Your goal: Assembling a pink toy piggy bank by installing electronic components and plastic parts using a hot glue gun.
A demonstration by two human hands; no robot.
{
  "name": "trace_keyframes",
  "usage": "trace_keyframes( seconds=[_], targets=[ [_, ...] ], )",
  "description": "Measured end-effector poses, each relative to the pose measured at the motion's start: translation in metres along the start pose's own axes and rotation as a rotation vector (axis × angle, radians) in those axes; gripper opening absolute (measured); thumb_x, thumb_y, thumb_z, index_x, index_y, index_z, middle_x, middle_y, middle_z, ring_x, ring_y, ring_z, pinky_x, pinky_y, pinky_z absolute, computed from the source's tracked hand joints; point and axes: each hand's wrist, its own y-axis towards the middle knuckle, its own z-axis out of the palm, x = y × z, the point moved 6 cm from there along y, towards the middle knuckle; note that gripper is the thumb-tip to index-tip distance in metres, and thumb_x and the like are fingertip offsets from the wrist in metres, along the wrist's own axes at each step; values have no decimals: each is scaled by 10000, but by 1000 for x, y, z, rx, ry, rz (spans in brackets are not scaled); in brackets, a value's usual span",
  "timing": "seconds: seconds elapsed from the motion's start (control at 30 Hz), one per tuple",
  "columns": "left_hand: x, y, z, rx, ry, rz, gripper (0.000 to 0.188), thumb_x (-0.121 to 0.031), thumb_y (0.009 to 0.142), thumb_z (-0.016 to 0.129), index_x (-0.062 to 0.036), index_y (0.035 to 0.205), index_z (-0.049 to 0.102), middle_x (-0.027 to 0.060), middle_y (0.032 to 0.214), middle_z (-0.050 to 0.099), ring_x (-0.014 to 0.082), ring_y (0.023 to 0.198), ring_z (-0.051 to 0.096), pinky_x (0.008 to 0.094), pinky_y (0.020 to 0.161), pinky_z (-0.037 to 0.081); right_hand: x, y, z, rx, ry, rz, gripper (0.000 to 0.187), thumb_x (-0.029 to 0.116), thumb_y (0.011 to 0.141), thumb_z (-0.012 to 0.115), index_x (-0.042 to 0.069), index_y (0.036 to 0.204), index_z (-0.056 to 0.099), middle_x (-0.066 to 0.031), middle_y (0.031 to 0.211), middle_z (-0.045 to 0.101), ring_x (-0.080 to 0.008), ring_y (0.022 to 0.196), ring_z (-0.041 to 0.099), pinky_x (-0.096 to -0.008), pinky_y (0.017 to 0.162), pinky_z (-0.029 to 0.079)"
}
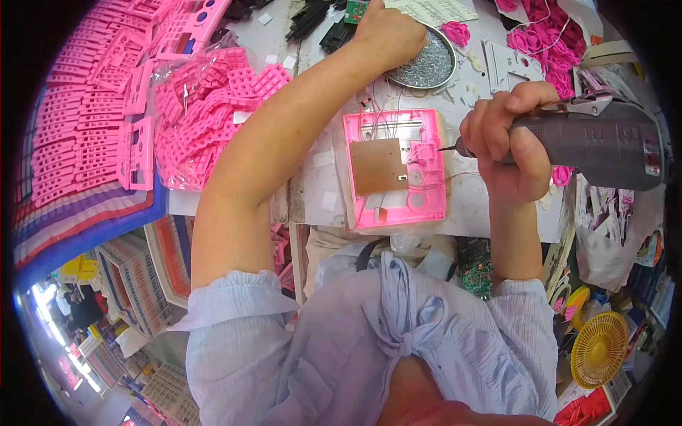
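My right hand (513, 138) is wrapped round a dark grey electric screwdriver (604, 142), its thin bit pointing left over a pink plastic housing (435, 192). Inside the housing lie a brown circuit board (377, 166), thin wires and a metal strip. My left arm reaches to the far side of the table, where my left hand (391, 37) is curled at the rim of a round metal dish (453, 65) full of small silvery screws. The fingertips are hidden, so what they pinch, if anything, does not show.
Stacked pink panels (78, 128) and a bag of pink keypads (202, 113) fill the left side. Pink coiled parts (554, 50) lie at the far right, near a white plate (508, 64). Black parts (309, 20) and a green board (355, 10) lie beyond my left forearm.
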Motion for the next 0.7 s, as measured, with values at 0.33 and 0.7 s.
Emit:
trace_keyframes(
  seconds=[0.33,0.7],
  targets=[
    [-13,-106,-93,185,-575,-118,242,-277,833,761,-108,999,710,24,1026,742,217,1022,670,460,1039,357,-10,-11,9,20,17,22,280,90,895,600,23,1135,473,-57,635,511,-105,487,415,-288,465,375],
    [-87,-251,-94,47,-392,30,84,-118,837,694,-115,859,613,19,1229,710,142,1221,636,514,1126,300,-26,-10,19,-1,15,73,300,115,885,647,17,1110,474,-68,681,551,-122,509,483,-277,467,416]
  ],
)
